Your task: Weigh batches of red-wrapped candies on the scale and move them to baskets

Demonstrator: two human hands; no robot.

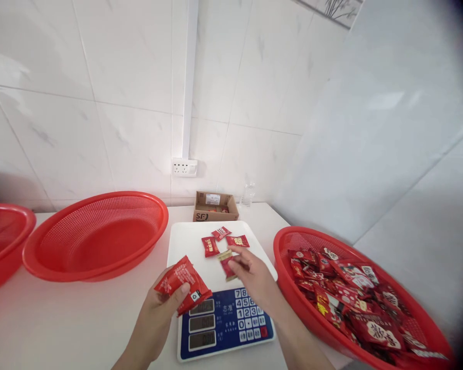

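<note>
Standing beside the desk [61,318], I see a person counting out small red sweets packets onto a scale [189,241] in the lower middle of the frame. Its white platform carries three loose packets [210,246] near the far edge, lying close together but mostly apart from one another.

The left hand [158,313], low and left of the scale's blue keypad, is clamped around a bundle of red packets [183,285], with the thumb pressed across the front of them. The right hand [254,280] hovers over the near part of the platform, and its fingertips are closed on a single packet [227,264] with a gold edge. I cannot tell whether that packet touches the platform.

To me this looks like the laying-down step, with one packet going onto the scale at a time. Setting this one down cleanly calls for opening the fingers low over a bare patch of platform, clear of the three already there. The right hand should not lean on the platform, or the reading would be off.

At the lower right, a red mesh basket [289,236] is heaped with more packets [351,298]. An empty red basket [162,210] sits left of the scale, with part of another basket [7,231] at the far left edge. Behind the scale, against the tiled wall, are a cardboard box [215,206] and a small clear bottle [249,194], below a wall socket [184,167].
</note>
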